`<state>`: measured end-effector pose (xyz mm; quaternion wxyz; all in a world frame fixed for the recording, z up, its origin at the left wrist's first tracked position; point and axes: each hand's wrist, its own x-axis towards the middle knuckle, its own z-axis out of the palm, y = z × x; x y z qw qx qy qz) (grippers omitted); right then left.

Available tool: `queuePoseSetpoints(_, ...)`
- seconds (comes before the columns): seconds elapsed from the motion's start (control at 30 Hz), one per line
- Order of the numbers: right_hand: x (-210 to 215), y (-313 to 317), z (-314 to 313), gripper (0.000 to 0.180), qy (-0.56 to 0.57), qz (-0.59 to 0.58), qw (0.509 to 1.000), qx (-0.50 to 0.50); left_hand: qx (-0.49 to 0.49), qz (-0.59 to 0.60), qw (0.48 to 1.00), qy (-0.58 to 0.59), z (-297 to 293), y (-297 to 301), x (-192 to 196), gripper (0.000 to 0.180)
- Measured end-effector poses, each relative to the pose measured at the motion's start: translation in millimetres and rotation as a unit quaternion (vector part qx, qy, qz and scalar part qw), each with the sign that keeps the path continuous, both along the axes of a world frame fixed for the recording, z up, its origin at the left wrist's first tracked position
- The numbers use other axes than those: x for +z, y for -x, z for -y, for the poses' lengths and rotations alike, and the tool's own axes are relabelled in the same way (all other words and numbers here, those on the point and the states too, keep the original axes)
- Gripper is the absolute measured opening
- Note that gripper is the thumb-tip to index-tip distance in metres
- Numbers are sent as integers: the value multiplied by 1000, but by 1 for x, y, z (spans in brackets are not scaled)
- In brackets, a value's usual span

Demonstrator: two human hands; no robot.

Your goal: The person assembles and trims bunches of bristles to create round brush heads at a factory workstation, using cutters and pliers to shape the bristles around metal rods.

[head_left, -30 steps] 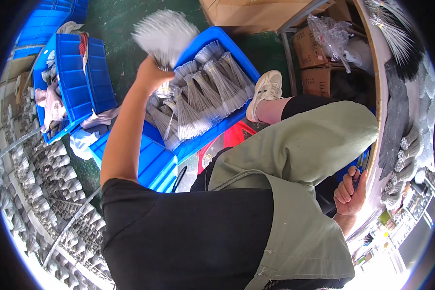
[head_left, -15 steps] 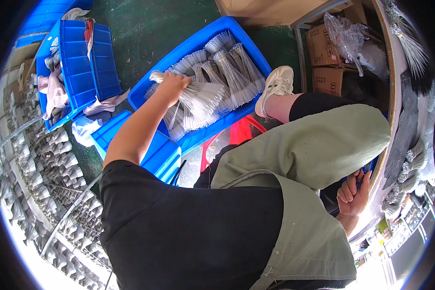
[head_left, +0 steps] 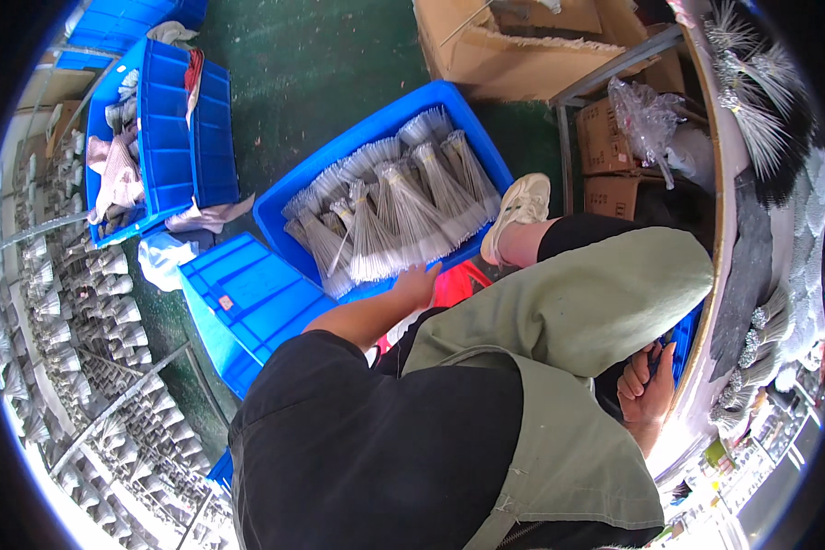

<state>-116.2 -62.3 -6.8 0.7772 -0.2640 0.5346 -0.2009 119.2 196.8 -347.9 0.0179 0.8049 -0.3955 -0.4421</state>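
At the near edge of a blue plastic bin (head_left: 280,197), my left hand (head_left: 420,282) holds nothing that I can see; its fingers are partly visible and stretched out toward the rim. Several tied bundles of thin pale wires (head_left: 390,220) fan out inside the bin, close in front of that hand. Over on the right, beside the table's edge and my knee, my right hand (head_left: 646,390) has its fingers curled. What it grips is hidden, with dark shadow and a bit of blue plastic (head_left: 684,344) around it.
A blue lid-like panel (head_left: 257,298) leans left of the bin. Stacked blue crates with cloths (head_left: 197,137) stand farther left, above racks of wire bundles (head_left: 73,302). Cardboard boxes (head_left: 605,137) sit under the right-hand table, which carries more wire bundles (head_left: 752,101). My shoe (head_left: 522,206) touches the bin's side.
My left hand has let go of a wire bundle, which now lies among the others in the bin, and has drawn back to the near rim. My right hand keeps its curled pose.
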Motion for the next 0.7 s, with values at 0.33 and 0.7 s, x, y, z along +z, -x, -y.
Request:
queuePoseSetpoints(0.33, 3, 23, -8, 41, -1, 19, 999, -34, 344, 126, 929, -57, -112, -149, -37, 63)
queuePoseSetpoints(0.7, -7, 13, -21, 41, -21, -53, 997, -53, 374, 60, 917, -122, -74, -35, -174, 82)
